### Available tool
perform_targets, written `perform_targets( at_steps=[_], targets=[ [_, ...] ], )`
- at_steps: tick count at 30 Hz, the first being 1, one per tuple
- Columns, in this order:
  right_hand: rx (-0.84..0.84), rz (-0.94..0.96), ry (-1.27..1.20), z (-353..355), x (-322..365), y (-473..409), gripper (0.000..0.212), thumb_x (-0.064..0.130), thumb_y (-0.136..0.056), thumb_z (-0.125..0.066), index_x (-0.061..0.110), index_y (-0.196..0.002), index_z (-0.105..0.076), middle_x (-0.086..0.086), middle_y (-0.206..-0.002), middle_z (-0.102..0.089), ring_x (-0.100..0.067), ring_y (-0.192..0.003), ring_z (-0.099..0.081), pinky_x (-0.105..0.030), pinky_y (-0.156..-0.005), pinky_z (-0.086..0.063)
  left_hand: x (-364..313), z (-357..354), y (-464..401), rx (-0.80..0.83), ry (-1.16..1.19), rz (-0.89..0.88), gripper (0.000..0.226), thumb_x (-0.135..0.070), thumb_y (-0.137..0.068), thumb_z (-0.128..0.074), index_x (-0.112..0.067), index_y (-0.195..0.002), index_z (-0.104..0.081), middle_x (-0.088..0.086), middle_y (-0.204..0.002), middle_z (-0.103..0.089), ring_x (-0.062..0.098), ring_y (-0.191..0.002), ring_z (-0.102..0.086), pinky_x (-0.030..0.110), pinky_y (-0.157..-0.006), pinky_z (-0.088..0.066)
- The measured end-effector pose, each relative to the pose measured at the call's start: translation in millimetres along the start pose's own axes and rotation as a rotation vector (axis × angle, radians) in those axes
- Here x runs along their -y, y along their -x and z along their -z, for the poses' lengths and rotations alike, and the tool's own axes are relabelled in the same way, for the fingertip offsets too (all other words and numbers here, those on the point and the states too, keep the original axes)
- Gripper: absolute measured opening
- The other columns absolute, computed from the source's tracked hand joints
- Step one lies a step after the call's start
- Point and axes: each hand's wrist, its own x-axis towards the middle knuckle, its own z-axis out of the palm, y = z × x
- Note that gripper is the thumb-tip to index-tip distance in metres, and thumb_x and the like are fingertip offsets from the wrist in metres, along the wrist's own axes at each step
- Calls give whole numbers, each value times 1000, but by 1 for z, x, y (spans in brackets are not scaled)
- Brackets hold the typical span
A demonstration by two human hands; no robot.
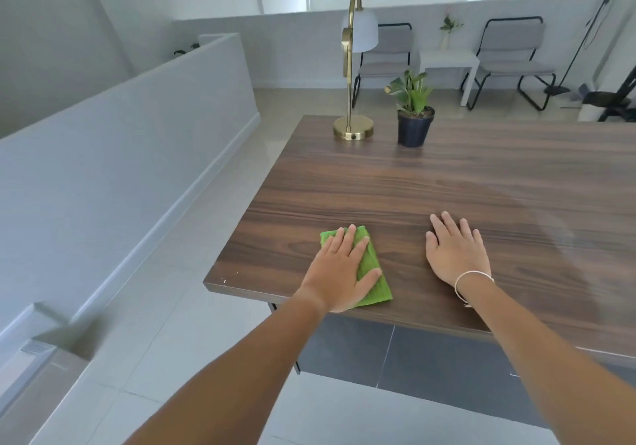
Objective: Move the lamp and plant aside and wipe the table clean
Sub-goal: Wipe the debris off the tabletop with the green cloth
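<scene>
Table (447, 176): dark wood-grain top, near-left corner in view; a faint sheen patch spreads at 3 o'clock, likely damp from wiping, though I can't be sure.
Left hand (339, 269): flat, fingers spread, palm pressing a folded green cloth (373, 289) at 7 o'clock, close to the near edge. Not gripping, only bearing down on it.
Right hand (454, 251): flat and open on bare wood at 5 o'clock, holding nothing; thin bracelet (473, 274) at the wrist. Looks like a brace.
Lamp (352, 66): brass gooseneck with white shade, round base at 12 o'clock near the far edge, upright.
Plant (414, 114): small leafy plant in a dark pot, just beside the lamp's base on its right, apart from it.
Stage, as judged: both things sit at the far edge, well apart from the hands; wiping appears under way on the near half.
Risk, cloth: it overhangs close to the near edge; a pull toward the body could drag it off the table.
Risk, lamp: tall and top-heavy by its look; a long stroke toward 12 o'clock could knock the stem and tip it.
Risk, plant: a nudge could slide the light pot off the far edge or spill soil onto wiped wood.
Risk, coverage: the strip under the lamp and pot stays unwiped unless they are shifted again.
</scene>
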Motion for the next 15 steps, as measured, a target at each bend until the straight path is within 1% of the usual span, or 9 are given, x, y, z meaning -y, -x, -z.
perform_targets(
  at_steps=[2,4,7,8,9,10,12,15],
  targets=[
    [4,-5,-1,-1,-3,0,51,35,-98,-20,23,-147,-18,2,-159,-13,-28,-146,-9,-42,-119,-7,4,-1,3,3,0,-30,75,-58,-85,-19,-18,-147,-12,8,-159,0,22,-146,4,32,-116,5],
    [1,-6,4,-4,-5,1,51,34,-98,-21,23,-147,-19,2,-159,-13,-27,-146,-9,-42,-119,-7,29,1,20,-24,-7,-33,78,-64,-83,-16,-20,-147,-13,7,-159,-2,22,-146,2,30,-115,5],
    [-7,-6,3,-3,-7,1,51,35,-97,-21,23,-147,-20,2,-158,-14,-27,-146,-10,-42,-119,-8,96,11,57,-62,-48,87,102,-82,-67,2,-20,-147,-14,7,-158,-3,23,-146,-2,29,-114,4],
    [-9,-3,4,-3,-6,0,51,35,-97,-22,23,-147,-20,2,-158,-14,-27,-146,-10,-42,-119,-8,119,14,70,-55,-57,149,107,-83,-64,8,-20,-147,-13,7,-158,-3,23,-146,-2,31,-116,2],
    [-13,-1,2,-4,-6,0,51,35,-97,-22,23,-147,-20,2,-158,-14,-27,-146,-10,-42,-119,-8,138,17,81,-40,-45,207,108,-84,-63,8,-20,-147,-12,7,-158,-3,22,-146,-2,33,-118,1],
    [-16,0,0,-4,-5,0,51,35,-97,-22,23,-147,-20,2,-158,-15,-27,-146,-10,-42,-119,-8,151,20,88,-29,-10,263,105,-84,-65,2,-20,-147,-11,7,-159,-2,21,-146,-2,34,-119,-1],
    [-15,0,-4,-5,-2,0,51,35,-97,-22,23,-147,-20,2,-158,-14,-27,-146,-10,-42,-119,-7,161,23,87,-45,74,355,97,-76,-67,-9,-21,-147,-11,7,-159,-3,23,-146,-4,37,-119,-5],
    [-10,-9,3,-7,-2,-1,51,35,-97,-21,23,-147,-19,2,-159,-13,-27,-146,-9,-42,-119,-7,152,25,72,-96,64,414,98,-71,-67,-6,-16,-147,-13,12,-158,-4,28,-146,-4,39,-119,-5]
  ],
)
